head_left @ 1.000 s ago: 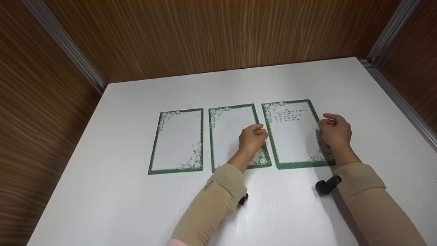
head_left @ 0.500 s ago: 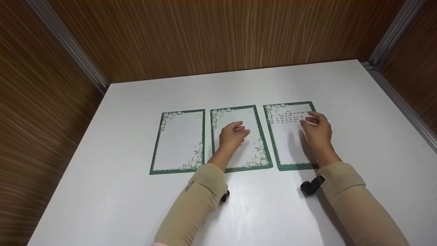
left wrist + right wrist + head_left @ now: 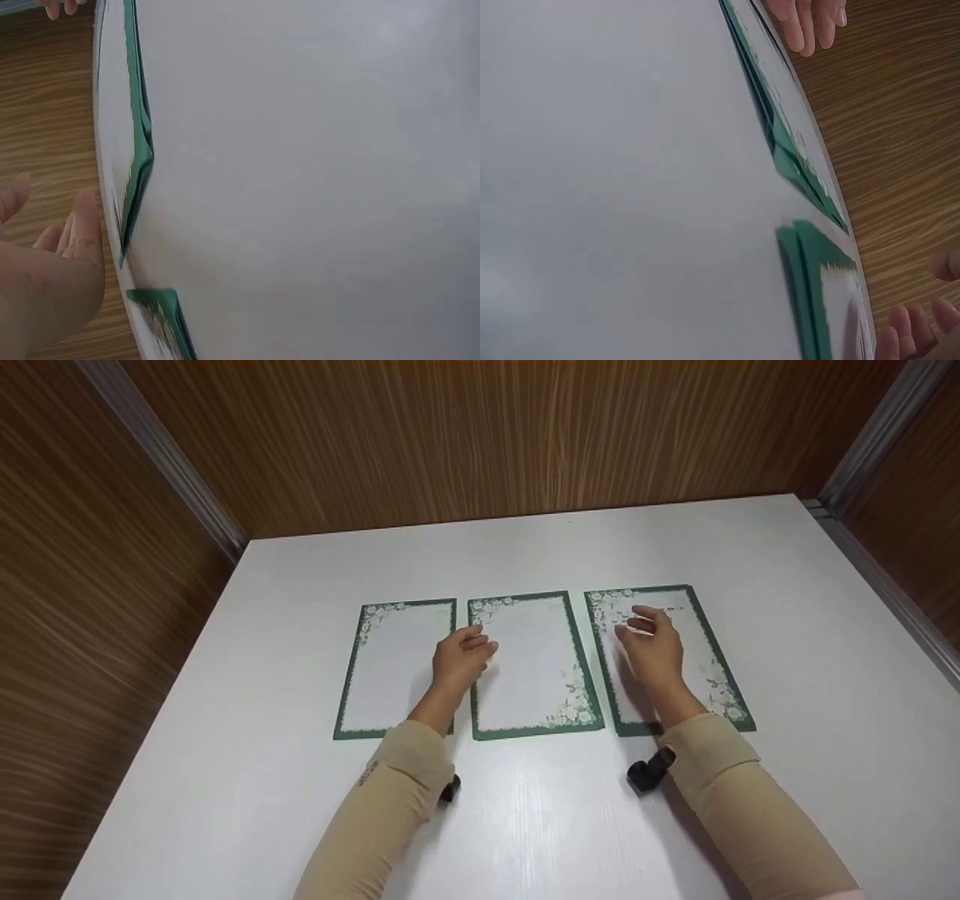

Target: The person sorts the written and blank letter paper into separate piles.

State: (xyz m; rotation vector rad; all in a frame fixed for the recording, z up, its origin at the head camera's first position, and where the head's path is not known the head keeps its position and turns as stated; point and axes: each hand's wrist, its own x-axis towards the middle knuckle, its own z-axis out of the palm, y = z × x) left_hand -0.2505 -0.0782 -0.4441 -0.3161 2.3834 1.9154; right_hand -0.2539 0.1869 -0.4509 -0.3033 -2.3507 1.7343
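Three green-bordered sheets of letter paper with white flower corners lie side by side on the white table. My left hand (image 3: 457, 660) hovers over the gap between the left sheet (image 3: 390, 667) and the middle sheet (image 3: 529, 667), fingers loosely bent around nothing. Above the right sheet (image 3: 697, 660) hangs my right hand (image 3: 652, 649), thumb and fingers apart and holding nothing; it covers part of the handwritten lines near the top. In the right wrist view, layered green edges show that the near pile of paper (image 3: 806, 292) is several sheets thick.
The white table (image 3: 525, 817) runs up to a brown wood-grain panel (image 3: 480, 435) at the back. Similar panels with grey metal corner strips rise at both sides. A black wrist camera (image 3: 649, 771) sits on the right cuff, and another on the left.
Both hands have moved left. The left hand has passed from the middle sheet's right edge to its left edge, and the right hand from the right sheet's outer edge to over its middle.
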